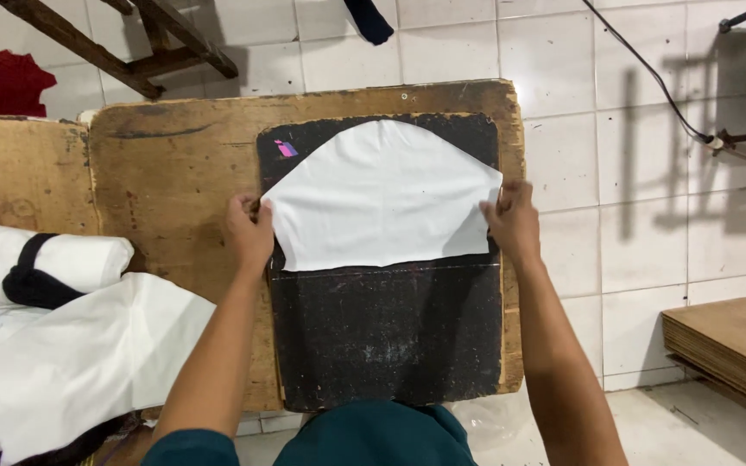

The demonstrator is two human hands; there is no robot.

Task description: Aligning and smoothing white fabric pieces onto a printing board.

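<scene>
- A white fabric piece [382, 197] lies on the black pad [388, 345], long axis running between both hands.
- Left hand [248, 231] and right hand [511, 220] have fingers pinched on opposite edges, equally near.

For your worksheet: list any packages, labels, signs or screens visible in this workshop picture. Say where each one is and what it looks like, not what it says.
Sticker or label: upper left corner of the black pad on the wooden board, just left of the white fabric piece; small, slanted, pink and blue.
No packages, signs or screens are in view.
</scene>
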